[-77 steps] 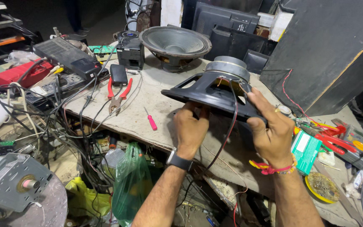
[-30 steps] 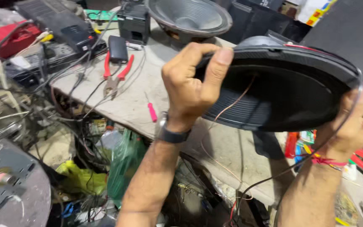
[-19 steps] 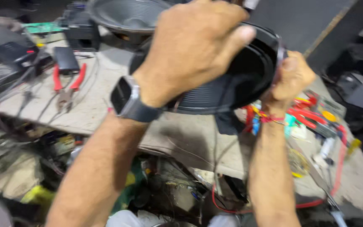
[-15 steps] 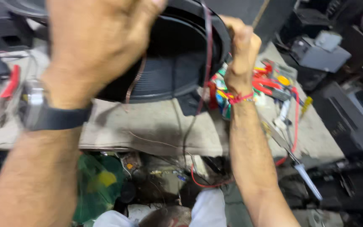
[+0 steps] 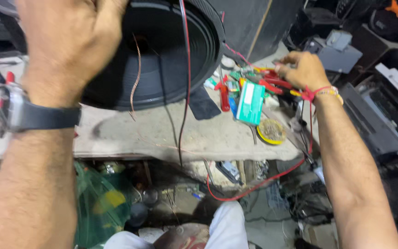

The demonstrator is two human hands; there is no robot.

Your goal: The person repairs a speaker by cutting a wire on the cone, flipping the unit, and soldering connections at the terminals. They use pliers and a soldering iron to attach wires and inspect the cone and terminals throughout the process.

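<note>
My left hand (image 5: 72, 39) grips the rim of a large black speaker cone (image 5: 166, 50) and holds it tilted up over the workbench (image 5: 162, 136). Red and black wires (image 5: 184, 69) and a thin copper lead hang across the cone's face. My right hand (image 5: 302, 69) has left the speaker and rests among red-handled tools (image 5: 272, 83) at the bench's right side, fingers curled over them; what it holds, if anything, is hidden. A dark watch sits on my left wrist and a red thread band on my right.
A green box (image 5: 250, 102), a red screwdriver (image 5: 224, 94), a round yellow tin (image 5: 271, 131) and a flat black piece (image 5: 203, 103) lie on the bench. A red cable (image 5: 259, 184) loops below its edge. Grey equipment (image 5: 383, 120) stands at right, a green bag (image 5: 102, 203) underneath.
The speaker was lifted off the bench and turned with both hands. My right hand has now let go and moved right to the tools; my left hand alone holds the speaker.
</note>
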